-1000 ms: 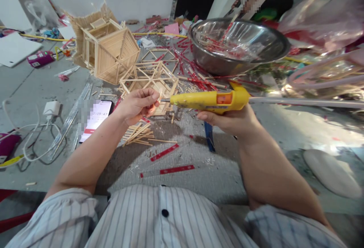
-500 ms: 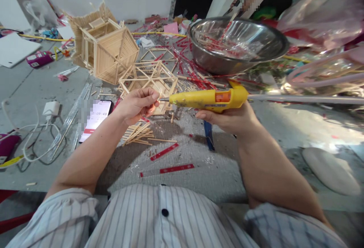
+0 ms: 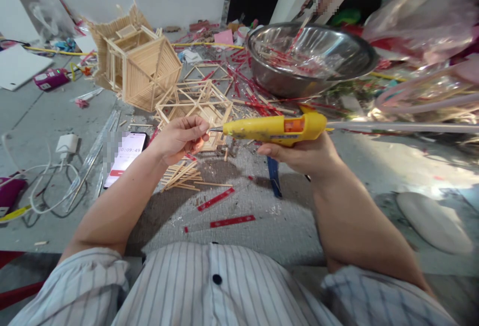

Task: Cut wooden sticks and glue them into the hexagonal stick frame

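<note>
My right hand (image 3: 305,159) is wrapped round a yellow hot glue gun (image 3: 258,129), with a long pale glue stick (image 3: 396,126) running out of its back. The metal nozzle points left and meets the fingertips of my left hand (image 3: 189,136). Thumb and fingers of that hand are pinched together; a small pale sliver shows at their tips, too small to name. Just behind the left hand is an open frame of glued wooden sticks (image 3: 215,104), partly hidden by it. Loose wooden sticks (image 3: 181,175) lie in a pile below the left hand.
A larger stick-built lantern-like model (image 3: 151,69) stands at the back left. Behind the glue gun is a steel bowl (image 3: 318,84) holding red-and-clear wrappers. A phone (image 3: 127,159), a white charger (image 3: 67,144) with cable, and red strips (image 3: 232,221) lie on the table.
Both hands stay almost where they were, nozzle still at the left fingertips. The glue gun's body has rolled slightly in my right hand. The phone's timer has advanced one second.
</note>
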Available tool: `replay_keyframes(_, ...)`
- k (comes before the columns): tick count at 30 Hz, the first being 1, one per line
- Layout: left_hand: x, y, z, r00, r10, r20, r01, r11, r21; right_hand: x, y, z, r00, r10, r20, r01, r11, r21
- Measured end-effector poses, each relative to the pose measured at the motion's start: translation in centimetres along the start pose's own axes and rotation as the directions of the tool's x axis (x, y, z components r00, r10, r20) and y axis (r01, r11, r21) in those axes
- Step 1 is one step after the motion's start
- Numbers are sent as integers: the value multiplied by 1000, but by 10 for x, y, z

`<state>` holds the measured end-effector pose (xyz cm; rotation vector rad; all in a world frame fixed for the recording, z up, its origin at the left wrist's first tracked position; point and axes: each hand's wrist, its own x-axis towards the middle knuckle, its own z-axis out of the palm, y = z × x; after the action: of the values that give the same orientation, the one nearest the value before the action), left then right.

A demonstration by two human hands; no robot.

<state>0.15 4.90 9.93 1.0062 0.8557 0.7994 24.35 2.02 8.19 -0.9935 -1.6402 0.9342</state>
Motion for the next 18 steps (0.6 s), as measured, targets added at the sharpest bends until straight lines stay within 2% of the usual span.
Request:
replay_keyframes(4,1,-1,-2,1000,11,15,-11,1000,4,1,-7,3,997,41,-63,-38,998,47)
replay_keyframes(11,1,-4,-4,999,18,31,-18,1000,5,2,-13,5,994,80,-75,-77,996,39)
replay_keyframes(18,1,-3,-4,999,17,32,-17,1000,1,1,1,-4,998,64,-3,-64,998,-28)
